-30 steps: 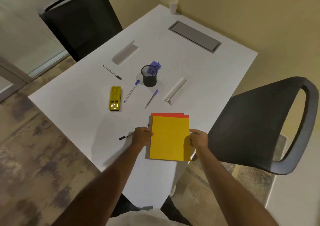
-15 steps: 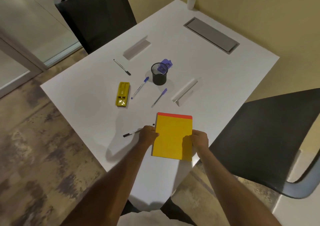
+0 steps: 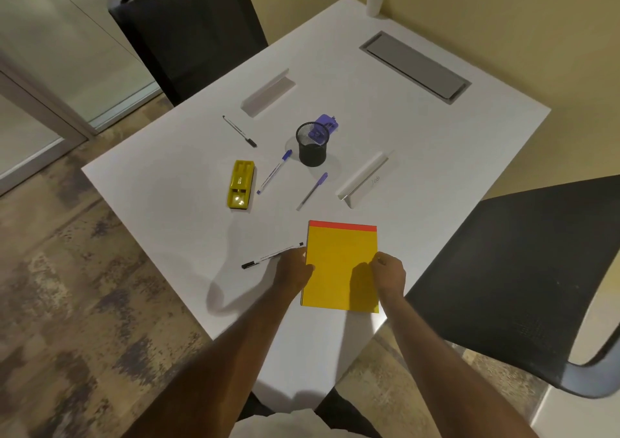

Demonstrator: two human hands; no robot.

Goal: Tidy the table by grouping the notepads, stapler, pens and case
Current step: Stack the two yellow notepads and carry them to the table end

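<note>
A yellow notepad (image 3: 340, 266) lies squarely on a red one whose top strip (image 3: 342, 225) shows, near the table's front edge. My left hand (image 3: 293, 270) grips the stack's left edge and my right hand (image 3: 388, 271) grips its right edge. A black pen (image 3: 265, 258) lies just left of my left hand. The yellow case (image 3: 240, 184), a blue pen (image 3: 274, 171), a purple pen (image 3: 312, 190) and another black pen (image 3: 240, 131) lie scattered mid-table. The purple stapler (image 3: 324, 126) sits behind a black mesh cup (image 3: 312, 148).
Two white name-plate stands (image 3: 361, 180) (image 3: 267, 92) sit on the white table (image 3: 436, 156). A grey cable hatch (image 3: 415, 66) and a white paper cup (image 3: 375, 0) are at the back. Black chairs stand at the far left (image 3: 188, 25) and at the right (image 3: 523, 270).
The yellow notepad has been squared up over the red one, so only a thin red strip shows at the top. Both hands stay on the stack's edges. The camera view shifted.
</note>
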